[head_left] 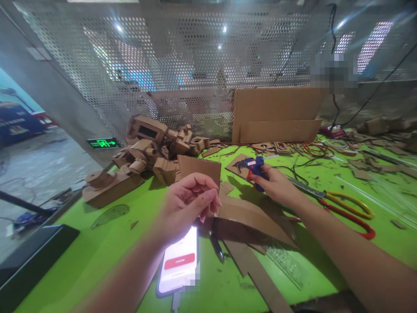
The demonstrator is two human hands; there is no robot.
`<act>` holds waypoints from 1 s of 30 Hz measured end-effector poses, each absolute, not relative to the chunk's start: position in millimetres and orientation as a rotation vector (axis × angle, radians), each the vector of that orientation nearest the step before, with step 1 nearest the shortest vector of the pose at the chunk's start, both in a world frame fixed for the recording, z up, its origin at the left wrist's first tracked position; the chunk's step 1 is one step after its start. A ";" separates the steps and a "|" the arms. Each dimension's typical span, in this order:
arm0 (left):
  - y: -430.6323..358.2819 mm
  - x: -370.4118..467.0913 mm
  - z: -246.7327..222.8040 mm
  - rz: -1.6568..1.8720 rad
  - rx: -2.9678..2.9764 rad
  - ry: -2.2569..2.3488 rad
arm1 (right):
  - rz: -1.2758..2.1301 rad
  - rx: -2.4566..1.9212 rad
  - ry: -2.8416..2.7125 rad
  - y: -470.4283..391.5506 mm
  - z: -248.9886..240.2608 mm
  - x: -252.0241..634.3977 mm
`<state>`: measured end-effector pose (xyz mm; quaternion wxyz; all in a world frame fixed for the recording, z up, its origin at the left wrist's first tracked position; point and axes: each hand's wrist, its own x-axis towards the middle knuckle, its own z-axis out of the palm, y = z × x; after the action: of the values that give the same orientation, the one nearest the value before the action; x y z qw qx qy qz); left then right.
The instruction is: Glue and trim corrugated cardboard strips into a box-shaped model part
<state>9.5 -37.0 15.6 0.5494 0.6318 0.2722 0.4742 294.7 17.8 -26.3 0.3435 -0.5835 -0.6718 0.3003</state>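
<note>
My right hand is wrapped round the handle of a blue hot glue gun. A clear glue stick shows at its back end, and its nozzle points left over a small flat cardboard piece. My left hand is curled, thumb against the fingertips; whether anything is between them I cannot make out. Just behind it stands an upright cardboard panel. A curved cardboard piece lies to the right of my left hand, partly hidden by it. Below that hand is a lit phone.
Cardboard models crowd the back left. Large shears with yellow and red handles lie right of my right hand. A black pen, cardboard strip and clear ruler lie in front. Cables and scraps cover the back right.
</note>
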 end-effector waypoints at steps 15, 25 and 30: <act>-42.5 14.5 16.4 1.046 1.423 0.691 | 0.671 -1.458 -1.617 13.7 -21.2 291.8; -50.4 25.6 10.9 1.778 2.331 0.917 | 0.773 -1.014 -1.602 -32.7 -14.2 277.0; -58.4 35.1 9.9 1.498 1.939 1.082 | 0.530 -0.950 -1.810 -41.5 -14.7 274.5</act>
<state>35.1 -58.4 9.9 0.2293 0.7047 0.3933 0.5442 274.5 -41.5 -14.7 0.4924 -0.3914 -0.7460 0.2185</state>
